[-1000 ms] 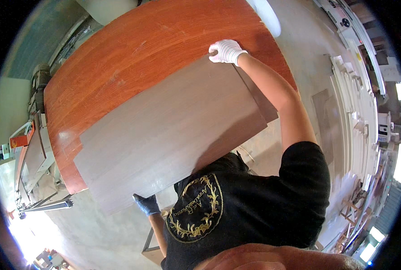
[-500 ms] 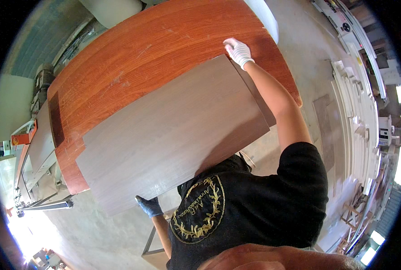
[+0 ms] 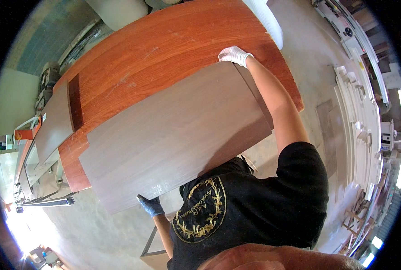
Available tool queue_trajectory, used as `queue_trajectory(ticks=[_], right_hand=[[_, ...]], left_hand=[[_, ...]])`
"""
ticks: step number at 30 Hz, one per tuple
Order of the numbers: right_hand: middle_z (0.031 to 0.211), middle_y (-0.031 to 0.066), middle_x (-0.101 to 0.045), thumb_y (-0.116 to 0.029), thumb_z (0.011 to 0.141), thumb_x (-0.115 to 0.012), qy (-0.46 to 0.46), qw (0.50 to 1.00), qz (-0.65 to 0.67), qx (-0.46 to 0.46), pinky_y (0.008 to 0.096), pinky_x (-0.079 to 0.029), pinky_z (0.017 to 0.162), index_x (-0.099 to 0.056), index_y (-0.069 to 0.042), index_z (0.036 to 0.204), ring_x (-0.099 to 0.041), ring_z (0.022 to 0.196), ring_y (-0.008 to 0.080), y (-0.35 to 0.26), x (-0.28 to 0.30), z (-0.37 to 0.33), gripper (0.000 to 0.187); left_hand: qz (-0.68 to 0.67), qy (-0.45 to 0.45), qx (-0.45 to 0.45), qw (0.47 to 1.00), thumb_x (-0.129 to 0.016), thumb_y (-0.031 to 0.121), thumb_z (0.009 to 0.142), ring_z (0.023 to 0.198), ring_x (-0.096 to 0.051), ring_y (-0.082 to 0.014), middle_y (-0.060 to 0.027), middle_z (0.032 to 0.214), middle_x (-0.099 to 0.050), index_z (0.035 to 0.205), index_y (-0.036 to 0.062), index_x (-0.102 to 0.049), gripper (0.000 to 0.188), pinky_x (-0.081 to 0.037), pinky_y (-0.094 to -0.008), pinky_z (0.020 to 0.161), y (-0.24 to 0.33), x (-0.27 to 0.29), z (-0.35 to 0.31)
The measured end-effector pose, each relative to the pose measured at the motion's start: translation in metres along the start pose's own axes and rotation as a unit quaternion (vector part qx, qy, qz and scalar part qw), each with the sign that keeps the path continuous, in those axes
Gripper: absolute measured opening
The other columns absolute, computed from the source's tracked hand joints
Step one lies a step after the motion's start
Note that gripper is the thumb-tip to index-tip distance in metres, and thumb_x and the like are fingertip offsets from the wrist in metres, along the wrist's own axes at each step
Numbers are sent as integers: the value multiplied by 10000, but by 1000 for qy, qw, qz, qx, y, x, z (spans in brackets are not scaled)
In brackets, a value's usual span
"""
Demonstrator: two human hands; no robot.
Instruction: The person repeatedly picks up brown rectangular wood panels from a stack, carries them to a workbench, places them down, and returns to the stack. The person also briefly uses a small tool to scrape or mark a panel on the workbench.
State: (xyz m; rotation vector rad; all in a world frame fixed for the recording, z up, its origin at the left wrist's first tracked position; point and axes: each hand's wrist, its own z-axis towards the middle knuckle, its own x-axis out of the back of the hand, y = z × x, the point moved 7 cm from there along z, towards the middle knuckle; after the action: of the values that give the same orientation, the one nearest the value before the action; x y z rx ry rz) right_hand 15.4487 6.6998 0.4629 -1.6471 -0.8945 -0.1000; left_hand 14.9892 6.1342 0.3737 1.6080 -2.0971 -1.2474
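A large grey-brown wood-grain panel [image 3: 173, 135] lies near the front of a reddish wood table [image 3: 133, 67] and juts past its near edge. Beneath it, slightly offset, the edge of a second panel [image 3: 256, 96] shows on the right. My right hand [image 3: 235, 55], in a white knit glove, is closed at the top panel's far right corner, fingers curled along the edge. My left hand [image 3: 151, 206], in a blue glove, grips the near edge with the thumb up; its other fingers are largely hidden under the panel.
At the table's left end another grey-brown panel [image 3: 56, 120] overhangs the tabletop, beside a machine with an orange part [image 3: 24, 134]. Long white pieces [image 3: 351, 130] are stacked on the right. Wrapped white material [image 3: 268, 20] stands past the far right corner.
My right hand has come down and closed at the panel's far corner. The panel at the left end has advanced over the table. My left hand stays at the near edge.
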Motion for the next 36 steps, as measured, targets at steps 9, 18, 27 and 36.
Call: queue_trajectory(ticks=[9, 18, 27, 36], right_hand=[[1065, 157, -605, -339, 800, -606, 85, 987, -131, 49, 346, -415, 882, -596, -17, 1050, -559, 1003, 268, -36, -23, -11, 407], [808, 31, -634, -199, 837, -577, 124, 981, -83, 126, 256, -444, 715, -630, 9, 909, -544, 758, 111, -14, -6, -55, 226], [981, 58, -625, -226, 824, -601, 217, 965, 55, 137, 276, -425, 825, -635, 7, 986, -557, 924, 135, -64, 17, -122, 286], [851, 39, -620, -229, 889, -517, 254, 923, 166, 237, 265, -443, 795, -603, -6, 956, -598, 834, 127, -135, 28, -148, 249]], left_hand=[[-43, -14, 11, 999, -413, 598, 835, 1170, -433, -298, -54, 1375, -361, 1358, 217, -310, 655, -402, -486, 912, -4, 7, -6], [-135, -91, 39, 986, -461, 537, 853, 1234, -364, -260, -71, 1363, -377, 1346, 125, -331, 655, -308, -436, 1010, -23, -12, 17], [-146, -57, 13, 988, -389, 681, 795, 1214, -383, -270, -58, 1350, -400, 1329, 133, -366, 765, -312, -433, 1008, -21, -29, 20], [-189, -108, -12, 976, -211, 731, 791, 1224, -364, -307, -87, 1352, -384, 1346, 144, -342, 819, -328, -484, 990, -12, -37, 43]])
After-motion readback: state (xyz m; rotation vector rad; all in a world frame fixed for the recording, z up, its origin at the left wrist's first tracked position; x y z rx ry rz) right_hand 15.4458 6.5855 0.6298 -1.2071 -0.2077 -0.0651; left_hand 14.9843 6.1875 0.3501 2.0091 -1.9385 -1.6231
